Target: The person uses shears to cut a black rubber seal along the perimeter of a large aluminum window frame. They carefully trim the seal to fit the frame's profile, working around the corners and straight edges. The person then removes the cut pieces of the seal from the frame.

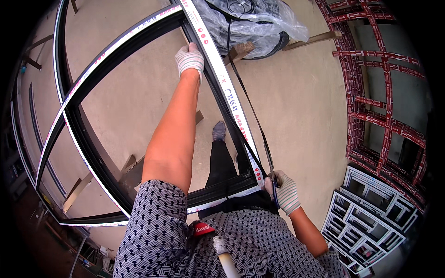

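A large window frame (232, 99), black with white protective film printed in red and blue, spans the space in front of me. My left hand (190, 61), in a striped knit glove, is closed at the inner edge of its right-hand bar, near the far corner; the fingertips are partly hidden. By the near right corner, my right hand (283, 192), gloved too, is closed around dark-handled scissors (275, 187), blades pointing away from me. A thin black rubber strip (248, 95) runs from the far end down to the scissors and along the bar.
Clear plastic wrapping (273, 28) covers a bundle at the far side, beside wooden blocks (240, 50). Red-wrapped frames (387, 92) stand at the right, with white-and-black lattice panels (366, 222) nearer. Wooden supports (78, 192) show beneath the frame, and my foot (219, 131) shows through its opening.
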A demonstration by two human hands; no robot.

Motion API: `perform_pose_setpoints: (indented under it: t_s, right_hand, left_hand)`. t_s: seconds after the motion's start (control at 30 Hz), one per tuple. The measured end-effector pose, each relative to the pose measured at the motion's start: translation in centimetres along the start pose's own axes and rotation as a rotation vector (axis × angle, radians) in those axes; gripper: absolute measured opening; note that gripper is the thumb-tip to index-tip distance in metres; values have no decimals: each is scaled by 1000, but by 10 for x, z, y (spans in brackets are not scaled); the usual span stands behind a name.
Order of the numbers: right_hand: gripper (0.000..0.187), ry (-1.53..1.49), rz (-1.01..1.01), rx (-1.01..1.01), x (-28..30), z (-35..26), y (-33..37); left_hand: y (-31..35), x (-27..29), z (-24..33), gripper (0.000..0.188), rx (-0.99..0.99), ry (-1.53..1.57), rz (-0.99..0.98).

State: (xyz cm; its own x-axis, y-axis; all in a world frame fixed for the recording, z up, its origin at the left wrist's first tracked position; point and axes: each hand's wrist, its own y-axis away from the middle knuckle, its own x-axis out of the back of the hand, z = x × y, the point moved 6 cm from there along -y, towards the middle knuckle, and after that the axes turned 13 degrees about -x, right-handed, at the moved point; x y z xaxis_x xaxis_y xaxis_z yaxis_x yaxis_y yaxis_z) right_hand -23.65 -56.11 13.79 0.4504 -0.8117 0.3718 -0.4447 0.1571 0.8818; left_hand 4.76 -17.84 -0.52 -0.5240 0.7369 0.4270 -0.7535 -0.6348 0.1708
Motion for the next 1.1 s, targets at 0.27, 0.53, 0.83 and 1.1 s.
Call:
perform_pose_setpoints:
  t_s: [0.27,0.53,0.83,1.1]
  right_hand:
    - [27,59,170,-82,37,126,55]
    - [27,-27,173,-62,17,108,71]
    - [25,-16,259,17,9,104,76]
    - [30,-38,243,37,-2,101,65]
  left_hand:
    - [-1,1,1,49,30,6,-37]
    - [17,-2,-16,53,36,35,-74]
    - [22,2,-7,49,-64,-140,-11]
    - [52,3,-11,47,-43,96,-57]
